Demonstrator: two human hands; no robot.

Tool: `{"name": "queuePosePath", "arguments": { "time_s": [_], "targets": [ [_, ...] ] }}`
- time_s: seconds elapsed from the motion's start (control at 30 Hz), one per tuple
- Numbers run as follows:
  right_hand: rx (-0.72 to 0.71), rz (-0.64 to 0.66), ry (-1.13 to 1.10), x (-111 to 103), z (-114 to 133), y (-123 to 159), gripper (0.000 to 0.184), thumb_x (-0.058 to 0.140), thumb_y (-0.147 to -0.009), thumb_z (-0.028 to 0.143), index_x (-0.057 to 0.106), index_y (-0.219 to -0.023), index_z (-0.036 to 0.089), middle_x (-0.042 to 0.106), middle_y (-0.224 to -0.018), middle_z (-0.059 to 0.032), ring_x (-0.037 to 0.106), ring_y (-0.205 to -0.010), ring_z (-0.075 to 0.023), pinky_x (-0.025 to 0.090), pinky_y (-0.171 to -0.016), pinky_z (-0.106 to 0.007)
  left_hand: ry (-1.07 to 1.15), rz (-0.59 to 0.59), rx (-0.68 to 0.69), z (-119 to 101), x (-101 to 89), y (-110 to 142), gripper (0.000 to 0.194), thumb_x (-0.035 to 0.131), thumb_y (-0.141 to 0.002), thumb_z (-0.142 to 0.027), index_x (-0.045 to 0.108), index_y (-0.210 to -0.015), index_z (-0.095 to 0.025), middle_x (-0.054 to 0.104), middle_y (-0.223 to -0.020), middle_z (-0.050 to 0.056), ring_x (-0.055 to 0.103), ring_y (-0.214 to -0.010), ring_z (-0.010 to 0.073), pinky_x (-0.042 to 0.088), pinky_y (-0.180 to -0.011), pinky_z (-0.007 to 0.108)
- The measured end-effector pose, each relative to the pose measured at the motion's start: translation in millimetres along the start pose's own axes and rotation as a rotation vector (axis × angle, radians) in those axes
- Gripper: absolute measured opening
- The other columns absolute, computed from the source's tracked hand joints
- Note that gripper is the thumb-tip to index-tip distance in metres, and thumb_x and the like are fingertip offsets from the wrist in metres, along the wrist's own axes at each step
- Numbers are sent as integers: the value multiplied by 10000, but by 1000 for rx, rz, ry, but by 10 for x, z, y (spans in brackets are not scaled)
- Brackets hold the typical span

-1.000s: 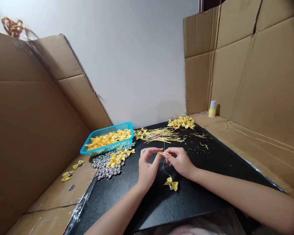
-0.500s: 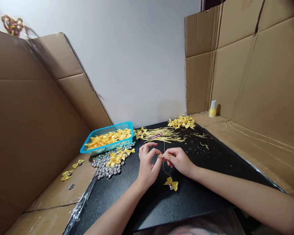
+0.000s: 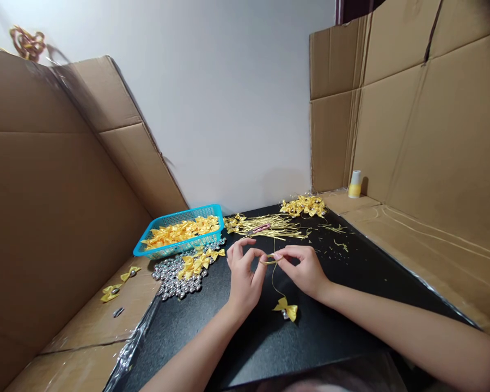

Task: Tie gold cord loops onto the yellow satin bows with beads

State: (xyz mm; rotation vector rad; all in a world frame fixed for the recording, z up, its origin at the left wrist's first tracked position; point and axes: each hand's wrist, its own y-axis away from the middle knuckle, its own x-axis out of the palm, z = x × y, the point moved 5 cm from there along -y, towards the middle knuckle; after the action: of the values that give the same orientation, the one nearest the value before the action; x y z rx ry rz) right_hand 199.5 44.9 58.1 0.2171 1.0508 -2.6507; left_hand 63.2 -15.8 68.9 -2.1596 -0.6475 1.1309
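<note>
Above the black tabletop (image 3: 335, 305), my left hand (image 3: 243, 277) and my right hand (image 3: 304, 269) meet and pinch a thin gold thread (image 3: 271, 261) between their fingertips. The thread forms a small loop between the hands and hangs down to a yellow ribbon bow with a silver bell (image 3: 286, 310) lying on the table just below. Thumb and forefinger of both hands are closed on the thread, and the left hand's other fingers are raised.
A blue basket (image 3: 163, 247) of yellow bows stands at the left, with a heap of silver bells (image 3: 173, 280) and loose bows (image 3: 198, 262) beside it. Cut gold threads (image 3: 269, 224) and finished bows (image 3: 302, 206) lie farther back. Cardboard walls enclose both sides; a small spool (image 3: 354, 183) stands at the right.
The thread between my fingertips has gone from a short straight piece to a small loop. My left fingers have lifted and spread a little; the bow on the table has stayed put.
</note>
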Motion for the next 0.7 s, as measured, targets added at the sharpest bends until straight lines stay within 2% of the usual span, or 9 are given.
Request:
{"name": "queuePosePath", "arguments": {
  "time_s": [0.17, 0.43, 0.7],
  "targets": [
    [-5, -17, -18, -4, -4, 9, 216, 573, -825, 231, 761, -736, 173, 676, -622, -34, 568, -541, -127, 409, -520, -218, -35, -12, 17, -4, -9, 0, 171, 530, -897, -222, 655, -781, -211, 534, -1102, 75, 449, -1081, 270, 337, -948, 459],
    [138, -24, -89, 12, -89, 7, 253, 576, -816, 290, 733, -678, 147, 611, -542, -17, 501, -495, -107, 395, -499, -210, -40, -14, 49, -8, -6, 14, 164, 541, -896, -224, 683, -814, -216, 554, -1072, 75, 456, -1068, 262, 348, -942, 447],
    [221, -14, -147, 40, -152, 18, 271, 574, -796, 325, 748, -710, 136, 563, -516, -10, 453, -477, -100, 359, -456, -203, -55, -25, 53, -2, -10, 21, 175, 541, -896, -231, 697, -818, -229, 576, -1056, 65, 467, -1048, 255, 366, -925, 431]
  ]
}}
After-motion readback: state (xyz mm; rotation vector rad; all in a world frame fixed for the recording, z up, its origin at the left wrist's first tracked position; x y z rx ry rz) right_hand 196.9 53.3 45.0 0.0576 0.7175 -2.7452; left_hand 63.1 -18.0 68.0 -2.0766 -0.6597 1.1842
